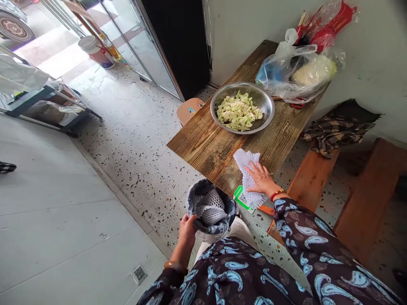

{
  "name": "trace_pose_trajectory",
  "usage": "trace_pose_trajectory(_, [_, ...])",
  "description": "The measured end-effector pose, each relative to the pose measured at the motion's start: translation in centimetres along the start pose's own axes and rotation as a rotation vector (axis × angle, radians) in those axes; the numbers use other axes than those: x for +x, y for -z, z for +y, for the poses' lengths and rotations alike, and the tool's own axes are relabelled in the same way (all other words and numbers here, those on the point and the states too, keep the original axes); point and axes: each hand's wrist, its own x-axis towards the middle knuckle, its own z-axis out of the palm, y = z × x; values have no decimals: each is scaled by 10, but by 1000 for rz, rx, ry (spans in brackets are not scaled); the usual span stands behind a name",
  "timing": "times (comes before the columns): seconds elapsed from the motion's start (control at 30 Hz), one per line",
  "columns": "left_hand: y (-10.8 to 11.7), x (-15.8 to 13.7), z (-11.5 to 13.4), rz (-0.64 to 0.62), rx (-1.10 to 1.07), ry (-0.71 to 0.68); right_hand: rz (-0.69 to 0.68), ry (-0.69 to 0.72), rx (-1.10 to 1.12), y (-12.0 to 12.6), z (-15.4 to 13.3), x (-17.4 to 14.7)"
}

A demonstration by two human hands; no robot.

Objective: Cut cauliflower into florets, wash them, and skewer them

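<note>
My left hand [187,231] is closed on the rim of a trash bin [191,203] lined with a plastic bag, held below the table's near corner. Inside the bin lies white foam netting [210,207]. My right hand [261,178] lies flat, fingers spread, on a white foam net sleeve [244,160] at the table's near end. The sleeve hangs partly over the edge, beside a green-bordered QR code card [242,198]. Farther up the wooden table [203,148] stands a steel bowl [270,108] of cut cauliflower [239,111].
Plastic bags [295,80], one around a pale vegetable, crowd the table's far right. A stool [188,109] sits left of the table. On the right are wooden benches [307,182] with a plaid cloth [337,131]. A shelf cart [47,106] and bucket [95,50] stand left.
</note>
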Motion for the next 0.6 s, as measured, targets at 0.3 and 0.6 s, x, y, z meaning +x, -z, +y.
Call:
trace_pose_trajectory(0.3, [3,10,-7,4,17,-6,155,-185,79,-10,6,42])
trace_pose_trajectory(0.6, [2,13,-6,11,7,20,282,-424,76,-8,18,55])
